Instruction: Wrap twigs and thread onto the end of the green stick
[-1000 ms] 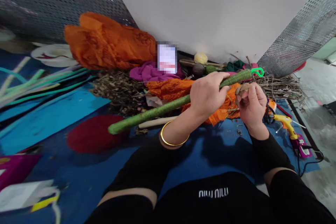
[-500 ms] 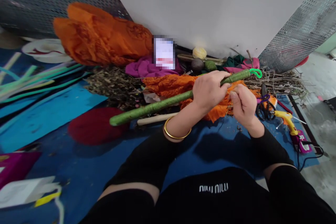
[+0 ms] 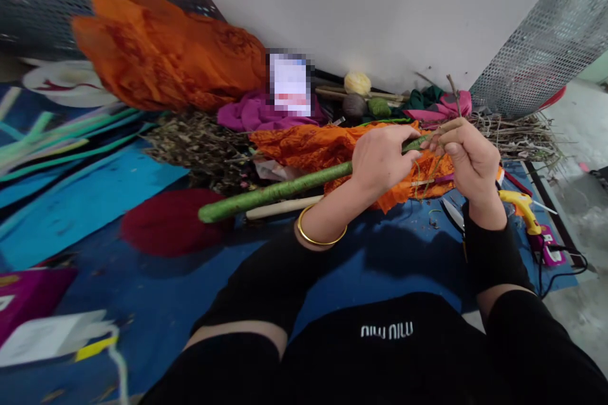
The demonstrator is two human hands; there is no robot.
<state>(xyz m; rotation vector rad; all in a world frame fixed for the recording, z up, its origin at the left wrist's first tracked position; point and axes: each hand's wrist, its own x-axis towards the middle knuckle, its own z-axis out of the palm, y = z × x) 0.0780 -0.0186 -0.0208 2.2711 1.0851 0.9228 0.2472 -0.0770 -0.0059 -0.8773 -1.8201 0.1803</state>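
Observation:
A long stick wrapped in green slants across in front of me. My left hand, with a gold bangle at the wrist, is closed around it near its right part. Close by, my right hand is pinched at the stick's right end, its fingertips against the wrapping. Thin greenish strands hang below those fingers, and it seems to pinch one of them. The stick's right tip is hidden behind my right hand. Under both hands lies crumpled orange cloth.
A dark red round piece and a pale stick lie under the green one. Dried plant matter, balls of yarn and a pixelated screen stand behind. To the right are a yellow glue gun and scissors.
My right hand has moved up and right, from below the stick to over its right end, covering the bright green loop there. The left hand keeps its grip. The view has shifted slightly.

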